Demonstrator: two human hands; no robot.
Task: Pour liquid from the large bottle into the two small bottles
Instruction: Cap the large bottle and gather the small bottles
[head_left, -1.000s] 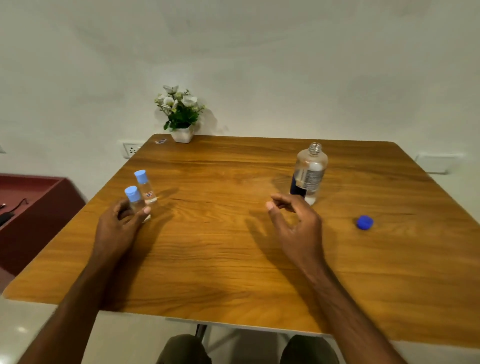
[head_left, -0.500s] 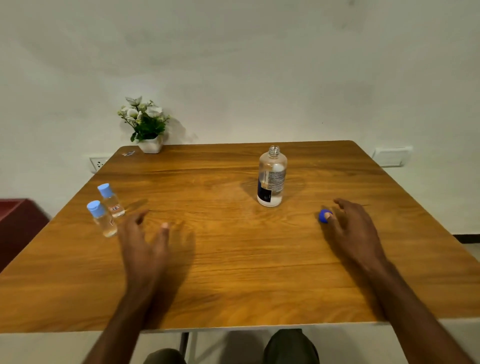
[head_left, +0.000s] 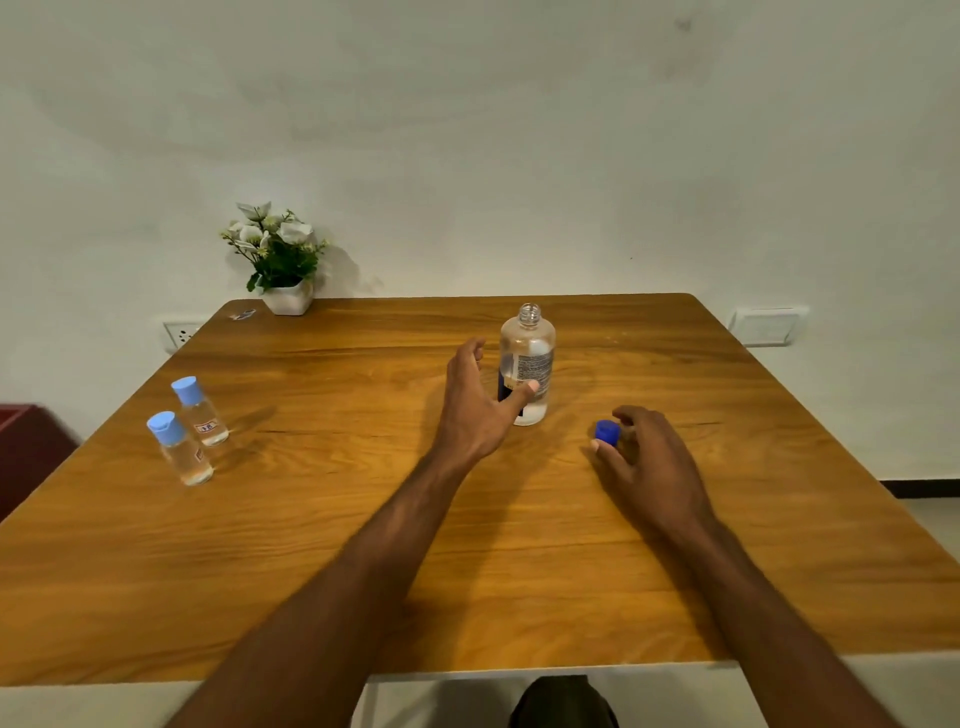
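A white wall (head_left: 519, 130) is seen behind a wooden table (head_left: 311, 545), on which all objects are carried. The left forearm is extended diagonally across the table, and the left hand (head_left: 475, 405) is held spread beside the large bottle (head_left: 525, 364); the thumb is laid across the front of the bottle's lower part while the fingers are raised on its left side, so the grip is released, with nothing yet enclosed. The large bottle is stood upright and uncapped near the table's centre. The right hand (head_left: 652, 457) is rested low on the table to the right of the bottle, its fingers curled about the dark blue cap (head_left: 608, 433), which is pinched between thumb and fingertips. The two small bottles (head_left: 189, 434) are stood upright, just beside each other, near the table's left edge, each closed with a light blue lid, well apart from both hands. A potted plant (head_left: 278, 260) with white flowers is placed at the far left corner. Wall sockets (head_left: 766, 326) are fitted at either side.
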